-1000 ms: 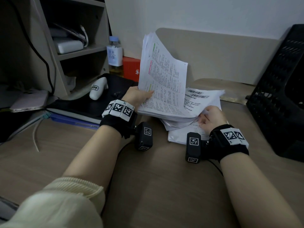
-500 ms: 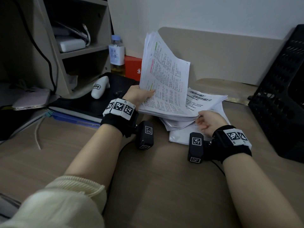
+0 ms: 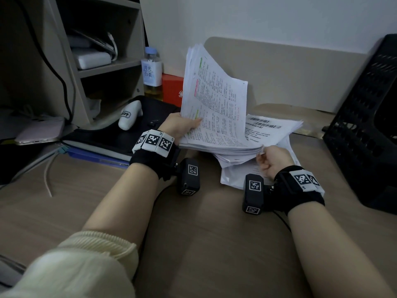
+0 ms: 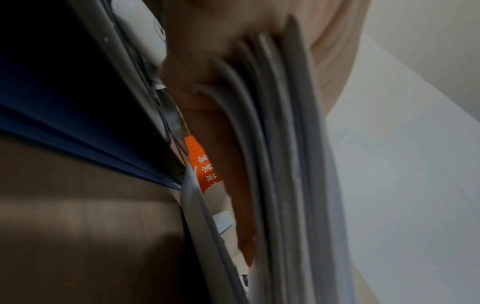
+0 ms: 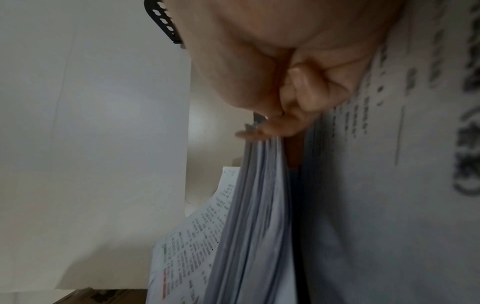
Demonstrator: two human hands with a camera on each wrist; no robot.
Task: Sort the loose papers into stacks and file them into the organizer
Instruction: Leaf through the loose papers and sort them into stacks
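Loose papers (image 3: pixel 217 108): left hand (image 3: pixel 178 125) grips the raised sheaf; right hand (image 3: pixel 274 159), now drawn nearer, pinches its lower corner, sorting unfinished.

All three views are dim and flat, with a cool grey cast and no glare. In the head view the pale grey wall (image 3: pixel 279 20) is the brightest area, while the beige open-fronted shelf unit (image 3: pixel 103 67) at far left and the black perforated plastic organizer (image 3: pixel 365 125) at right sink into near-black shadow. Only soft shadows lie on the brown wood-grain desk (image 3: pixel 204 244). Straight lines bow near the edges from the wide lens. The left wrist view is smeared and out of focus, dark along its left side. The right wrist view is soft, its nearest print blurred.
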